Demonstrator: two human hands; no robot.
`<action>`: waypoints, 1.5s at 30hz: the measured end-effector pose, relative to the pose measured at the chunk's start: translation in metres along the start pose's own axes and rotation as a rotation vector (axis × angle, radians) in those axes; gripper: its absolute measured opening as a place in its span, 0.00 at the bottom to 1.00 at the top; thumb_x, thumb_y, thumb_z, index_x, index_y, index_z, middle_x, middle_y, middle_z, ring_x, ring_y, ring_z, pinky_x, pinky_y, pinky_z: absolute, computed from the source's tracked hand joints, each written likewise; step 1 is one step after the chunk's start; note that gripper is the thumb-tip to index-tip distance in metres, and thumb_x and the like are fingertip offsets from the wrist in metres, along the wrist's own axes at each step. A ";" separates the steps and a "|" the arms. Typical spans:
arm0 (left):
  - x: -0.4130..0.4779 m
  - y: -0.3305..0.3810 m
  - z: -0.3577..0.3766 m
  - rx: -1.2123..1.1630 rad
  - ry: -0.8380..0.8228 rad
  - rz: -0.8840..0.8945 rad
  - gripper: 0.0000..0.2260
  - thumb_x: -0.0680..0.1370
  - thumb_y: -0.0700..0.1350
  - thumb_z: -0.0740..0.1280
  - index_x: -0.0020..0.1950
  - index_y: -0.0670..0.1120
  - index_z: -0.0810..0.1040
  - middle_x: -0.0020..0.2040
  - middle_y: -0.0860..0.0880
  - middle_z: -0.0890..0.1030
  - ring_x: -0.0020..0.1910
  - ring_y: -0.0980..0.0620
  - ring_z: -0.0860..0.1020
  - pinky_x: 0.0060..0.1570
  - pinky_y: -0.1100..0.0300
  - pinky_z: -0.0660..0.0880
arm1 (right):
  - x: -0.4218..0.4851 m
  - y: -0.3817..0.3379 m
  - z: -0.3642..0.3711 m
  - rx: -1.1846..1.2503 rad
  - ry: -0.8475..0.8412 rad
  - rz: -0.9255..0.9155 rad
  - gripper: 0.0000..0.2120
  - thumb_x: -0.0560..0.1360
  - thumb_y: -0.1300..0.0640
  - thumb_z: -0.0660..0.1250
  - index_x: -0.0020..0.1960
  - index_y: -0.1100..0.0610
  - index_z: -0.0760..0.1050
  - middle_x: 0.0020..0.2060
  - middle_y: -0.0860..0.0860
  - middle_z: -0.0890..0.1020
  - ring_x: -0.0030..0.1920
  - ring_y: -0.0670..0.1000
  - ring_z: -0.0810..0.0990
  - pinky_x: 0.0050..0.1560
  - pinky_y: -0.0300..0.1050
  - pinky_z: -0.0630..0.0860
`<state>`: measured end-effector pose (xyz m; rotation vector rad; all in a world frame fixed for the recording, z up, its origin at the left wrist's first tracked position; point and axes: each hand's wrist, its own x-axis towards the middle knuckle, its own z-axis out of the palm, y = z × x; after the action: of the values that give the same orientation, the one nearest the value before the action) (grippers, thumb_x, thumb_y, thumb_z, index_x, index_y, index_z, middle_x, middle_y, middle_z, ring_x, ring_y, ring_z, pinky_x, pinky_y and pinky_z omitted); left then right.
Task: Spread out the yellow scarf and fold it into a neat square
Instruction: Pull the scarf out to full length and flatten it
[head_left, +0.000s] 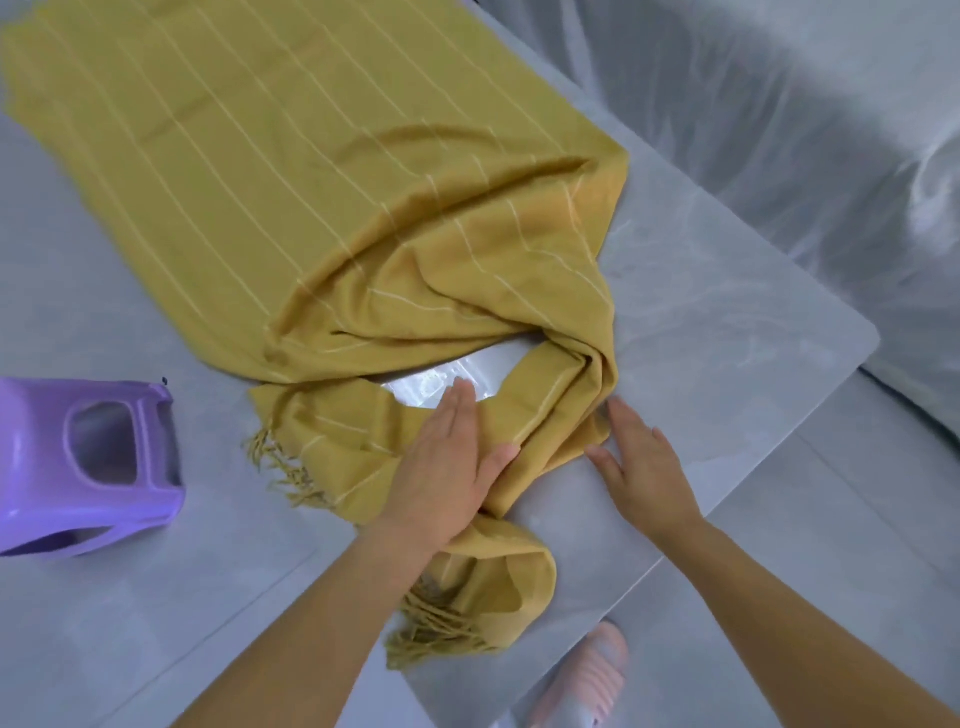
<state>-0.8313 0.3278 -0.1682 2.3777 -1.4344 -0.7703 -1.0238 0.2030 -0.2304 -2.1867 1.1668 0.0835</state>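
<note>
A yellow scarf (270, 171) with thin pale stripes lies on a grey table (727, 332). Its far part is spread flat toward the upper left. Its near end is bunched and twisted, with fringe hanging over the table's front edge. My left hand (447, 467) presses flat on the bunched near end, fingers straight. My right hand (641, 457) rests flat on the bare tabletop, its fingertips touching the twisted right edge of the scarf.
A purple plastic stool (88, 462) stands on the floor at the left. A pink slipper (587, 675) shows below the table's front edge. Clear plastic sheeting (779, 104) covers furniture at the right and back.
</note>
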 end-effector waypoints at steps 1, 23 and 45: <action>0.009 0.006 0.005 -0.014 -0.006 -0.024 0.39 0.76 0.66 0.49 0.76 0.41 0.44 0.77 0.46 0.49 0.76 0.52 0.48 0.73 0.60 0.48 | 0.005 -0.003 0.003 0.040 0.013 -0.014 0.40 0.72 0.29 0.43 0.73 0.56 0.60 0.69 0.52 0.68 0.69 0.52 0.67 0.68 0.60 0.62; -0.008 0.011 0.023 -0.030 0.083 -0.059 0.33 0.77 0.61 0.42 0.72 0.42 0.65 0.68 0.45 0.72 0.67 0.48 0.70 0.65 0.55 0.68 | -0.005 -0.033 0.002 0.507 0.275 0.359 0.09 0.73 0.52 0.70 0.43 0.58 0.79 0.35 0.55 0.81 0.41 0.55 0.78 0.45 0.51 0.75; -0.140 0.115 0.045 -0.063 0.256 -0.609 0.31 0.77 0.63 0.43 0.71 0.46 0.67 0.63 0.45 0.76 0.58 0.43 0.76 0.47 0.50 0.75 | -0.023 0.114 -0.209 0.182 0.306 0.210 0.06 0.74 0.52 0.68 0.41 0.53 0.78 0.31 0.51 0.77 0.38 0.56 0.77 0.37 0.46 0.67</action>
<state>-0.9937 0.3972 -0.1078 2.7602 -0.5740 -0.5859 -1.1736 0.0555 -0.1166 -1.9570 1.5086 -0.2674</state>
